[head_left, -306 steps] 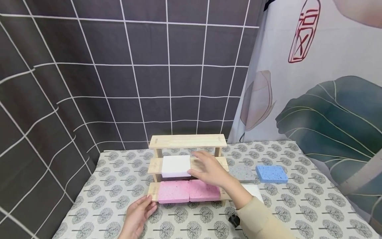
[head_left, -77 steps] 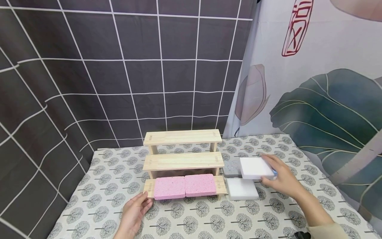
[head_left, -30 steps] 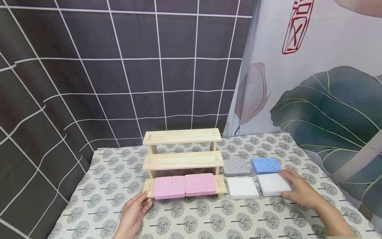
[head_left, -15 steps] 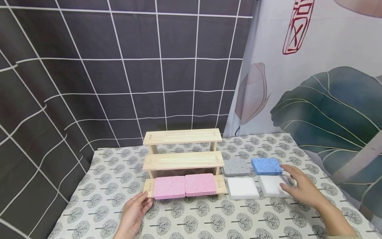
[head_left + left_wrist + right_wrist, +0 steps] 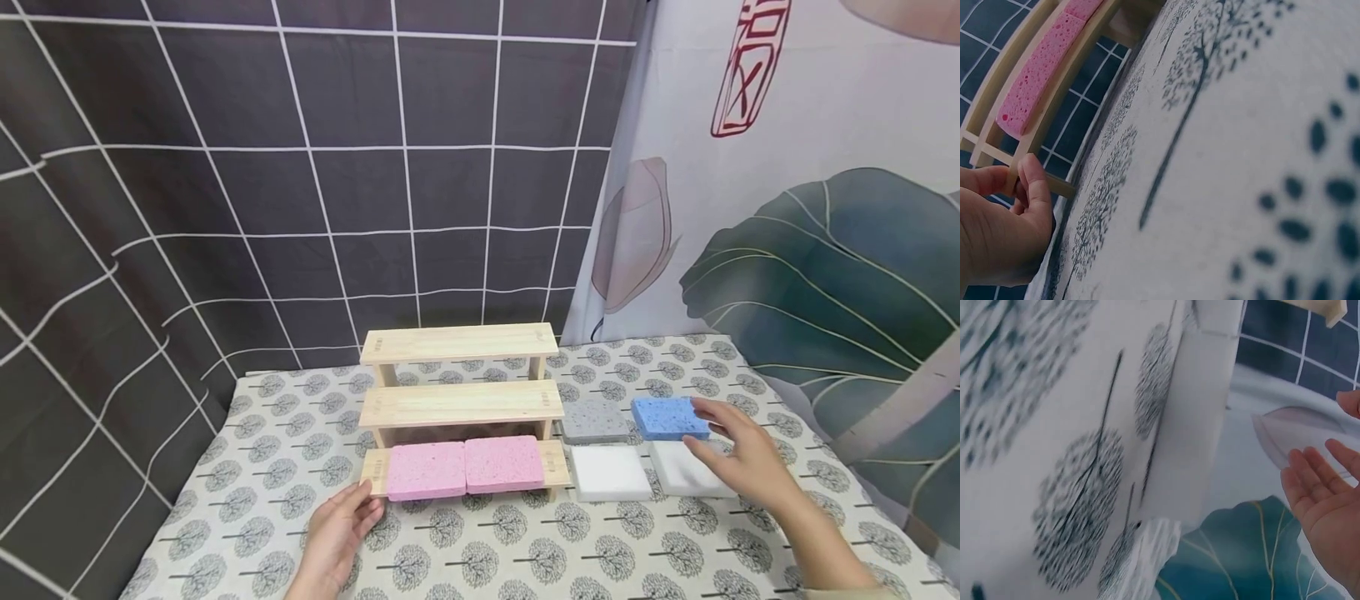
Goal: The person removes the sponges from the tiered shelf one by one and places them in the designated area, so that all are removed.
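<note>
At the left end of the lowest board of a three-step wooden rack [image 5: 461,404], my left hand [image 5: 333,533] pinches the wood between thumb and fingers, also clear in the left wrist view. Two pink sponges [image 5: 427,470] lie side by side on that board; the middle and top boards are bare. My right hand [image 5: 750,462] hovers with spread fingers over a white sponge [image 5: 686,469] and beside the right end of a blue sponge [image 5: 667,417]. Nothing sits in its grasp. In the right wrist view its fingers [image 5: 1319,481] look relaxed, apart from the white sponge [image 5: 1191,425].
Another white sponge [image 5: 610,472] and a grey sponge [image 5: 594,422] lie just right of the rack. A tree-print cloth [image 5: 262,500] covers the table. Behind hang a dark grid curtain [image 5: 450,192] and a leaf-print curtain [image 5: 825,250].
The white sponge from the middle board now lies on the table before the blue one. My right hand has released it and shifted up-left toward the blue sponge. My left hand kept its hold.
</note>
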`<state>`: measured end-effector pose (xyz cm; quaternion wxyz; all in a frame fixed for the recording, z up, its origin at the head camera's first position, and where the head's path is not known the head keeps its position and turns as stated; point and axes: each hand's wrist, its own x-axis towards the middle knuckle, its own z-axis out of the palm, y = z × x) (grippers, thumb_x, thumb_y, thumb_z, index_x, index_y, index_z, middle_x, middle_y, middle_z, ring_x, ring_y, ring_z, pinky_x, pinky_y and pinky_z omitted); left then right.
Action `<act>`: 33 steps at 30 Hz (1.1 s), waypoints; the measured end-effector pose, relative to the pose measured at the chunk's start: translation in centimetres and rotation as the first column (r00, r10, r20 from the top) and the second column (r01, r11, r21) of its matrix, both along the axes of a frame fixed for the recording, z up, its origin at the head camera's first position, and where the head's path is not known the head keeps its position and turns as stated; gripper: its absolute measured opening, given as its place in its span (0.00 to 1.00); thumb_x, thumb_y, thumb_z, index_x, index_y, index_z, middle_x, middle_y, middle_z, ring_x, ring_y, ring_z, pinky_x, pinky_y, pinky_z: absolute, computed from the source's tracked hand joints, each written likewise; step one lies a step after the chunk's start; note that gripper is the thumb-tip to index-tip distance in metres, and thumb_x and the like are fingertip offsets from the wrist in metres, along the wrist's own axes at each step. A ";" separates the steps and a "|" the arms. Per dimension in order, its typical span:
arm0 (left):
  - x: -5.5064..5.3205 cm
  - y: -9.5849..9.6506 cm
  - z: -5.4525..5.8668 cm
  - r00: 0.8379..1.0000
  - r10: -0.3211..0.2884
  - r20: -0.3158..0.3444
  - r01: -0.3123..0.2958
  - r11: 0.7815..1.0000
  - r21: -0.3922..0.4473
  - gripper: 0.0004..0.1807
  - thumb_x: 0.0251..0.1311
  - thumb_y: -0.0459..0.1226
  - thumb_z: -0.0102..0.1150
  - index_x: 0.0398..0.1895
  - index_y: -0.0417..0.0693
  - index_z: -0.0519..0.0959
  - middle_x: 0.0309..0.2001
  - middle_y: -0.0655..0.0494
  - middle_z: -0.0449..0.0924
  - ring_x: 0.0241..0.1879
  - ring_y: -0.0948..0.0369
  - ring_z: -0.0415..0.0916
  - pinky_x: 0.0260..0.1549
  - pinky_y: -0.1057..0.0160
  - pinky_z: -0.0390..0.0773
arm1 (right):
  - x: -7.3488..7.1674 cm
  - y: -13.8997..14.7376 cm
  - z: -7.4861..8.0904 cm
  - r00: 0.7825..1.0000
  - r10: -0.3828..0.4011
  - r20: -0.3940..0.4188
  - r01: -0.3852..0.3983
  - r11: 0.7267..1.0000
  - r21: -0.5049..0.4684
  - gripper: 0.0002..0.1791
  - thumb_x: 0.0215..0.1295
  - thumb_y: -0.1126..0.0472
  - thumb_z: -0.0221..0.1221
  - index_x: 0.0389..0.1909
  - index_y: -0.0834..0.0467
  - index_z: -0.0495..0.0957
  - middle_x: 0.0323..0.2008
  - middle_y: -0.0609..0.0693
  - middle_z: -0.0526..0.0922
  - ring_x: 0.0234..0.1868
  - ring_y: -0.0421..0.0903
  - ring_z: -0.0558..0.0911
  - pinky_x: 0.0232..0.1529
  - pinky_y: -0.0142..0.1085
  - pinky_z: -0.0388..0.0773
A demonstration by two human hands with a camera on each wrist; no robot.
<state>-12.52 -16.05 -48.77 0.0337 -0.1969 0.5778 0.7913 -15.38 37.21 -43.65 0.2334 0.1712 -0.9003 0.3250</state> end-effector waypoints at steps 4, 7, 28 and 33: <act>0.1 0.0 0.1 1.000 0.003 0.001 -0.003 1.000 -0.005 0.18 0.74 0.35 0.54 0.57 0.28 0.68 0.33 0.55 0.79 0.33 0.66 0.79 0.42 0.71 0.87 | -0.2 -1.2 0.5 1.000 0.013 0.004 -0.013 0.999 -0.031 0.31 0.56 0.71 0.70 0.61 0.71 0.72 0.55 0.68 0.77 0.55 0.17 0.66 0.56 0.07 0.63; 0.2 0.1 0.1 1.000 0.002 -0.004 -0.002 1.000 -0.008 0.18 0.74 0.34 0.53 0.57 0.27 0.67 0.33 0.55 0.79 0.33 0.66 0.79 0.42 0.71 0.87 | -0.4 -2.0 0.7 1.000 0.025 -0.005 -0.025 0.999 -0.044 0.30 0.56 0.73 0.70 0.61 0.71 0.72 0.56 0.66 0.78 0.55 0.18 0.68 0.57 0.09 0.66; 0.1 0.1 0.0 1.000 0.012 -0.009 -0.012 1.000 0.026 0.19 0.74 0.35 0.54 0.58 0.28 0.67 0.34 0.56 0.79 0.33 0.67 0.79 0.44 0.72 0.87 | -1.5 -8.6 0.1 0.990 0.137 -0.018 -0.138 0.990 -0.028 0.29 0.57 0.69 0.71 0.60 0.66 0.75 0.53 0.57 0.82 0.50 0.54 0.83 0.57 0.19 0.76; 0.2 0.1 0.0 1.000 0.013 -0.007 -0.013 0.999 0.034 0.19 0.74 0.34 0.53 0.59 0.28 0.68 0.34 0.56 0.79 0.34 0.67 0.79 0.44 0.72 0.86 | -1.5 -9.9 -0.6 0.984 0.175 -0.013 -0.175 0.985 -0.002 0.29 0.57 0.68 0.71 0.60 0.64 0.76 0.52 0.55 0.83 0.49 0.52 0.84 0.53 0.38 0.86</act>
